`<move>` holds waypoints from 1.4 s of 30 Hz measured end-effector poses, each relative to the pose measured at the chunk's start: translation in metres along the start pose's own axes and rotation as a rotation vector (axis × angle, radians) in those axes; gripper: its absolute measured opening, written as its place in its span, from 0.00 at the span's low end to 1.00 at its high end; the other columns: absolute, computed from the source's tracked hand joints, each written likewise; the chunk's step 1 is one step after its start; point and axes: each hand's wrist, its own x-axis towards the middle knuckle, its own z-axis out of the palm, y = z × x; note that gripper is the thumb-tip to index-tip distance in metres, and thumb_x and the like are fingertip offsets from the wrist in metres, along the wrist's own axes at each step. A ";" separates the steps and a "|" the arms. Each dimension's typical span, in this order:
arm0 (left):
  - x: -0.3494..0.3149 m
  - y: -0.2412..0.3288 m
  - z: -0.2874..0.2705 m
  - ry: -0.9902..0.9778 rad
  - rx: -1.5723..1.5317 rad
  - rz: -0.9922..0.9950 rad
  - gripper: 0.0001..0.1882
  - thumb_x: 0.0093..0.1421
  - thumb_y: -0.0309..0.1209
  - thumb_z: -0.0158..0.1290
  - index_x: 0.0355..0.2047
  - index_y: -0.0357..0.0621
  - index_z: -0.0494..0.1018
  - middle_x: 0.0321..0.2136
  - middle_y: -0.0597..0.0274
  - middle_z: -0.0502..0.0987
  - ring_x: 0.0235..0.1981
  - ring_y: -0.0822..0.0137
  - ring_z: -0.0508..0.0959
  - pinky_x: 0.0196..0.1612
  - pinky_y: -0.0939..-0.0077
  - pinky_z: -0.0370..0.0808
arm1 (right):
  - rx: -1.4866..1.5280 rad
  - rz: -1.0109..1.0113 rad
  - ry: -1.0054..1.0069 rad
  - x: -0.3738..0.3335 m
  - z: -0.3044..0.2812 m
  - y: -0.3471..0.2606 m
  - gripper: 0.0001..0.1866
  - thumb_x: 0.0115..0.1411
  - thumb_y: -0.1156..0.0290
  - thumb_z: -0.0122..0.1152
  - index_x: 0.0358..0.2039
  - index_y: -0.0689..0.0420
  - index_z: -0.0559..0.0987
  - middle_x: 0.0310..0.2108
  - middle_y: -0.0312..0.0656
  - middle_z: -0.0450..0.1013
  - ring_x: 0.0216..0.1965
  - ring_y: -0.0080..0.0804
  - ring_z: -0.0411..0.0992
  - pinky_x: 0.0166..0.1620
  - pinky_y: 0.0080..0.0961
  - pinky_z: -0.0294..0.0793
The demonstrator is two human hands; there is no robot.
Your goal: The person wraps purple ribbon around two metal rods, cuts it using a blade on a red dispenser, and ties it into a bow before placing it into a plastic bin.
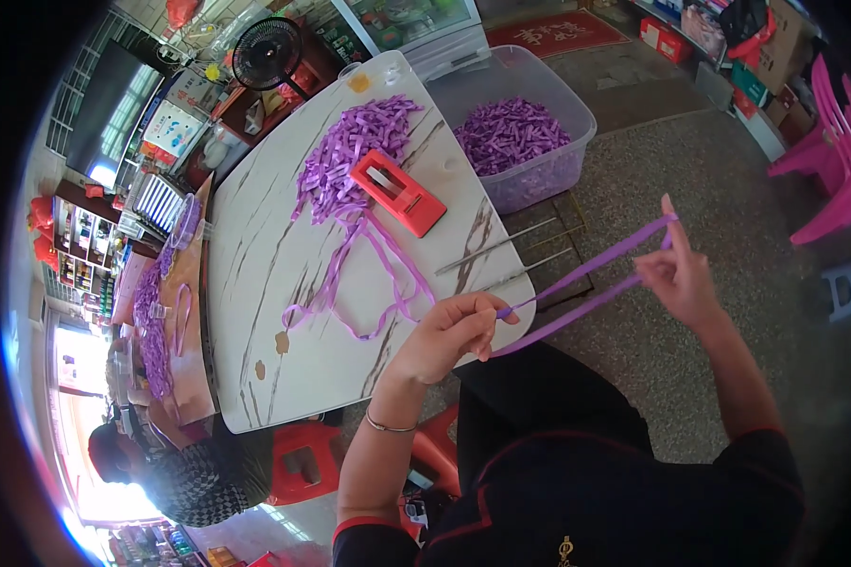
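Note:
Just off the table's right corner, my left hand is closed on a purple ribbon by its gathered end. My right hand is held up to the right, with the other end of the ribbon looped over its raised index finger and its remaining fingers curled. Two strands run taut between the hands. On the marbled white table lies a heap of folded purple ribbons, with loose purple strands trailing toward my left hand. A red plastic tool with a long slot rests against the heap.
Beyond the table's right edge stands a clear plastic bin of short purple pieces. Thin metal rods stick out past that edge. At left, a person sits beside another table with more ribbons. Red stools stand below the table edge.

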 end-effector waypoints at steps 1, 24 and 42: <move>0.001 0.001 0.002 -0.002 0.001 0.001 0.09 0.60 0.29 0.45 0.26 0.36 0.68 0.33 0.52 0.72 0.16 0.80 0.62 0.23 0.85 0.65 | 0.157 0.096 -0.057 0.000 0.004 -0.002 0.47 0.51 0.77 0.59 0.64 0.53 0.38 0.30 0.43 0.76 0.22 0.22 0.72 0.28 0.18 0.71; 0.002 0.027 0.029 -0.050 -0.242 -0.130 0.10 0.58 0.31 0.47 0.22 0.39 0.67 0.28 0.55 0.71 0.17 0.77 0.64 0.22 0.85 0.67 | 0.383 -0.656 0.032 0.021 0.076 -0.070 0.12 0.49 0.71 0.64 0.34 0.60 0.75 0.25 0.40 0.69 0.27 0.29 0.69 0.30 0.20 0.66; 0.016 0.006 0.007 -0.201 0.230 -0.022 0.04 0.59 0.24 0.48 0.28 0.37 0.69 0.25 0.68 0.69 0.24 0.80 0.66 0.25 0.87 0.62 | 0.421 0.042 -0.341 -0.006 0.051 -0.053 0.11 0.57 0.64 0.55 0.28 0.59 0.74 0.22 0.32 0.68 0.25 0.22 0.65 0.25 0.18 0.61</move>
